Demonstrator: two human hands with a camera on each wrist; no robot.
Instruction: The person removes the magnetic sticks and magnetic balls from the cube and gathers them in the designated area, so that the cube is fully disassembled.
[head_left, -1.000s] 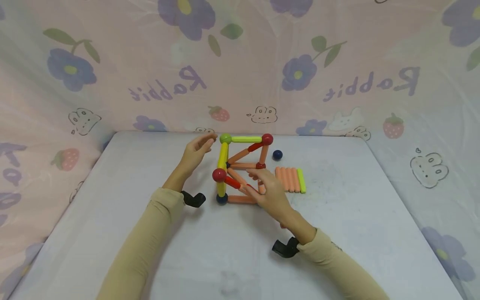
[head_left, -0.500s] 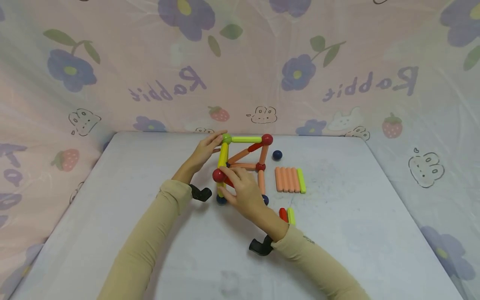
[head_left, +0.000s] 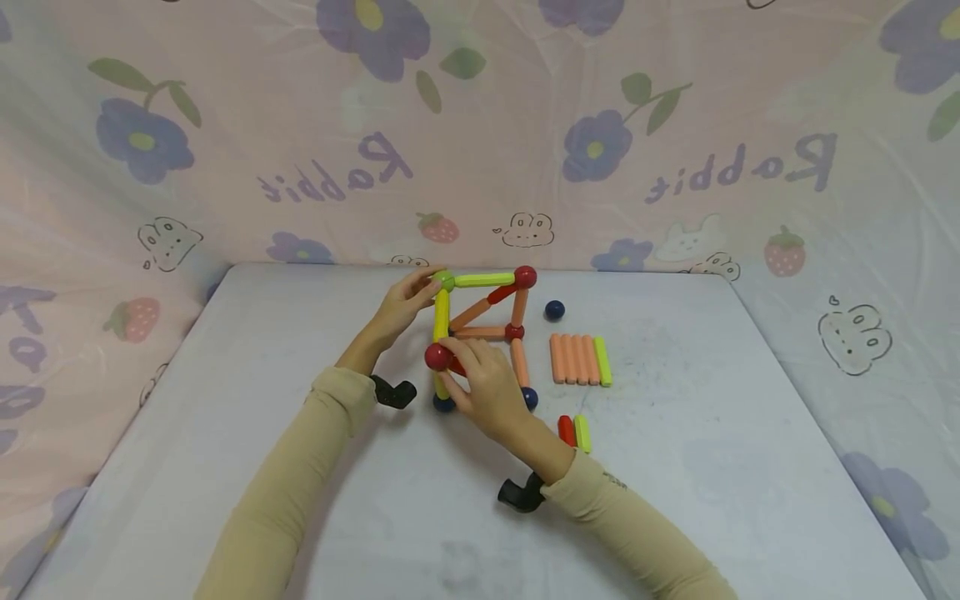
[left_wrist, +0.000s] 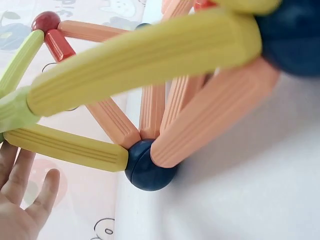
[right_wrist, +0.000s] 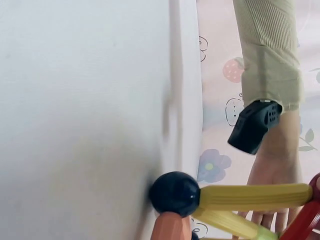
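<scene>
A frame of magnetic sticks and balls stands mid-table. My left hand (head_left: 399, 310) holds its green ball (head_left: 446, 282) at the back left top corner, thumb in front and fingers behind. With thumb and fingers, my right hand (head_left: 491, 390) pinches the red ball (head_left: 437, 357) at the front top corner, partly covering a red stick (head_left: 458, 367). Yellow sticks (head_left: 442, 312) join the left side. In the left wrist view, a dark blue ball (left_wrist: 151, 167) sits at a lower corner, and the left hand's fingers (left_wrist: 20, 172) reach up to the frame.
Several orange sticks (head_left: 576, 360) and a green stick (head_left: 603, 362) lie in a row to the right. A loose dark blue ball (head_left: 554, 310) sits behind them. One red stick (head_left: 566, 430) and a green one lie beside the right wrist. A patterned curtain (head_left: 480, 125) surrounds the table (head_left: 675, 467).
My left hand has come right onto the green ball. The right hand has moved left from the frame's inner side to the red ball. Over the last half second the frame's top shifts slightly left.
</scene>
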